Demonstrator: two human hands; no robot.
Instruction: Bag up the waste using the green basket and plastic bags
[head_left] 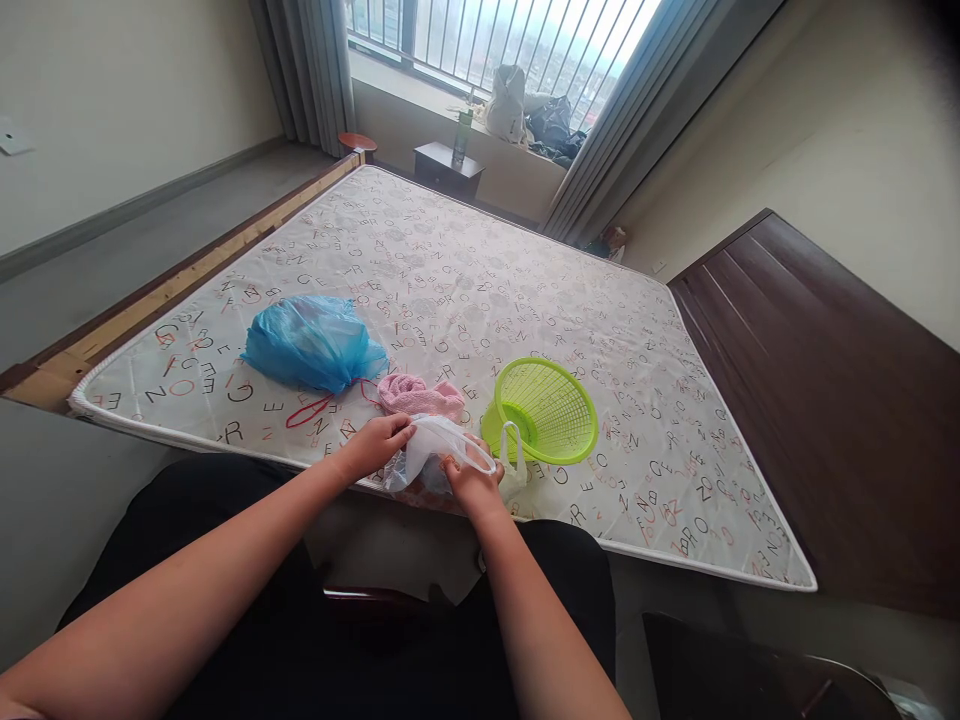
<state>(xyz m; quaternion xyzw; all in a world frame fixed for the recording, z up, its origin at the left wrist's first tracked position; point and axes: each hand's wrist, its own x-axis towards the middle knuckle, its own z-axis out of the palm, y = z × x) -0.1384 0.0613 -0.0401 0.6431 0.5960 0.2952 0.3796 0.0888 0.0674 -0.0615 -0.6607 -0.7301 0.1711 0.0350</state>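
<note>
A thin white plastic bag [435,437] is stretched between my two hands at the near edge of the mattress. My left hand [379,442] pinches its left side. My right hand [474,472] is closed on the other side, by a loop handle; some fingers are hidden by the bag. Just beyond the bag lies a rumpled pink towel [420,395]. A green plastic basket [555,410] lies tilted on its side to the right, its mouth turned toward me. Farther left sits a filled blue plastic bag [311,340], with a red cord [309,410] in front of it.
Under these things is a letter-printed mattress [637,420] on a wooden bed frame [172,285]. A dark headboard [817,400] stands at the right. Beyond the bed are a nightstand [442,172] with a green bottle [461,135], and a sill holding bags [510,105]. My legs touch the near side.
</note>
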